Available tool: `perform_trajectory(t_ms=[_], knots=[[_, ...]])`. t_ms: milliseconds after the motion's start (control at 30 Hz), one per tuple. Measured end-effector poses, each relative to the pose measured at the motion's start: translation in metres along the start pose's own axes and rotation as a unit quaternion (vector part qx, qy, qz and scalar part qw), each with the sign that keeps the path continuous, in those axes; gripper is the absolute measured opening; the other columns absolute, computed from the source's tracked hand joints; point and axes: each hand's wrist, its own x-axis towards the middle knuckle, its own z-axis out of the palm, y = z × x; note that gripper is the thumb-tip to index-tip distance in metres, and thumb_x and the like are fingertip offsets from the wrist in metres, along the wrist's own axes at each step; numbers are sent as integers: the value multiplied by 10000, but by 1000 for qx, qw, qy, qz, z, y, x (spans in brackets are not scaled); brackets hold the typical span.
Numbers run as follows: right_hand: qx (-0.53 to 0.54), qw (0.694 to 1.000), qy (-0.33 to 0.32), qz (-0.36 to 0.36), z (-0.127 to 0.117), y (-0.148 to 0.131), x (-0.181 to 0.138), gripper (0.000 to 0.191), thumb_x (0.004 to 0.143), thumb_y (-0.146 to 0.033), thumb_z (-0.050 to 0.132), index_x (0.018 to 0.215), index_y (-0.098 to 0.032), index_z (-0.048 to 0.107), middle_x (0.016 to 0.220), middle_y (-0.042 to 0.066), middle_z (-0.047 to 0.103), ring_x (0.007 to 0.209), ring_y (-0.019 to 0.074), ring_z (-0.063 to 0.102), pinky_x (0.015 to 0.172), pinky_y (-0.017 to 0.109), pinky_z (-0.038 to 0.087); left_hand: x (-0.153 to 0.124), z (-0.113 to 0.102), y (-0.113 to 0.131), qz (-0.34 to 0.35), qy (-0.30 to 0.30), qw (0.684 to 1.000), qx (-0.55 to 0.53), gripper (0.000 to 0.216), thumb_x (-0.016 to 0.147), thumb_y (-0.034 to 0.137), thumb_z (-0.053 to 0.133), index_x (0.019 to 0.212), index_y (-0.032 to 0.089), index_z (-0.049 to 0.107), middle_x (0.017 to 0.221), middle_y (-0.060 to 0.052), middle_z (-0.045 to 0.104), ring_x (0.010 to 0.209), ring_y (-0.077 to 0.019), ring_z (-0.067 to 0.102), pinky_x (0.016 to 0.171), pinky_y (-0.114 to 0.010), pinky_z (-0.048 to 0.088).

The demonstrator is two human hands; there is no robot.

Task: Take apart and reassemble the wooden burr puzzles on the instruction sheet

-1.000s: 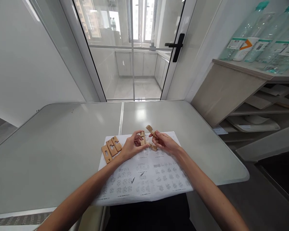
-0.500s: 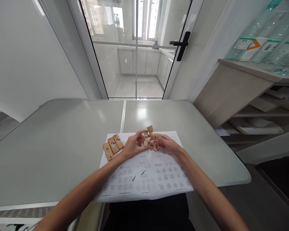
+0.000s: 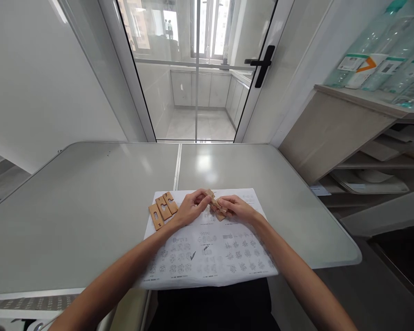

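Observation:
Both hands grip a small cluster of interlocking wooden puzzle pieces (image 3: 216,205) above the printed sheet (image 3: 207,257). My left hand (image 3: 192,207) pinches its upper left end between thumb and fingers. On the other side, my right hand (image 3: 237,208) has its thumb and fingers closed around the right part, and its fingers hide some of the wood. Left of my left hand lie three flat wooden pieces with cut-out slots and black marks: one piece (image 3: 155,216) with a "2", a middle piece (image 3: 163,208) and another piece (image 3: 170,202).
The sheet, covered in small line drawings, lies at the near edge of the grey table (image 3: 89,197). Beyond the table stands a glass door with a black handle (image 3: 263,66). At right, a wooden shelf (image 3: 348,128) carries clear bottles (image 3: 382,59).
The wooden cluster has been turned and now sits lower and more compact between my hands. My left fingers have closed over its upper end, and the view has shifted slightly.

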Motion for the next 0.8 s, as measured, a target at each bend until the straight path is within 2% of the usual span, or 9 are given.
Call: perform_trajectory(t_ms=[67, 167, 267, 333, 433, 500, 633, 733, 800], knots=[[-4, 1000, 5, 1, 1, -1, 0, 494, 990, -637, 627, 905, -163, 736, 682, -13, 534, 554, 107, 352, 561, 285, 307, 2, 0, 2, -19, -9, 999, -26, 451, 980, 617, 610, 940, 170, 650, 625, 48, 516, 551, -96, 440, 555, -244, 364], [-4, 1000, 21, -4, 1, 0, 0, 491, 979, -651, 634, 906, -173, 718, 760, 10, 581, 567, 104, 370, 558, 283, 322, 5, -2, 1, -38, -7, 998, -59, 454, 978, 631, 600, 979, 178, 637, 651, 47, 512, 518, -88, 435, 505, -235, 359], [4, 999, 38, -11, 1, 3, 1, 439, 957, -623, 688, 1035, -192, 717, 729, -11, 567, 585, 114, 414, 562, 276, 347, 9, -5, -2, -55, 14, 994, -96, 476, 1002, 662, 512, 952, 194, 580, 694, 34, 515, 536, -103, 493, 466, -223, 367], [20, 999, 48, -13, 0, 5, 1, 429, 948, -580, 724, 1147, -201, 704, 765, -6, 608, 585, 113, 448, 547, 268, 355, 10, -6, -4, -66, 17, 991, -116, 496, 1020, 682, 439, 959, 201, 545, 736, 15, 555, 569, -125, 566, 458, -224, 397], [60, 996, 60, -18, -1, 7, 3, 425, 958, -567, 713, 1198, -219, 665, 997, 56, 710, 568, 98, 516, 498, 259, 357, 11, -5, -7, -87, 9, 984, -158, 504, 1014, 705, 448, 1054, 207, 522, 848, -15, 625, 572, -137, 619, 433, -232, 408], [87, 994, 64, -19, -3, 8, 4, 405, 968, -572, 696, 1185, -237, 629, 1077, 67, 730, 552, 93, 552, 475, 256, 367, 11, -4, -9, -91, 4, 980, -177, 515, 1006, 701, 486, 1139, 204, 521, 894, -19, 625, 545, -115, 584, 441, -238, 408], [123, 990, 62, -24, -7, 10, 3, 384, 975, -545, 702, 1182, -267, 536, 1074, 40, 752, 515, 85, 559, 478, 253, 396, 12, -3, -14, -79, 4, 981, -180, 561, 992, 648, 579, 1317, 194, 531, 933, -15, 584, 590, -86, 501, 522, -247, 417], [126, 990, 54, -22, -8, 10, 2, 461, 972, -533, 716, 1283, -292, 474, 1104, 39, 763, 485, 82, 546, 497, 266, 427, 12, -3, -19, -73, 2, 982, -175, 618, 975, 599, 648, 1427, 199, 511, 1007, -31, 596, 670, -94, 522, 605, -262, 446], [118, 991, 53, -20, -7, 9, 3, 492, 969, -556, 711, 1313, -278, 497, 1111, 58, 769, 495, 90, 554, 506, 275, 440, 12, -4, -22, -71, -3, 983, -168, 680, 959, 582, 685, 1478, 188, 493, 996, -34, 620, 706, -110, 544, 650, -276, 463]])
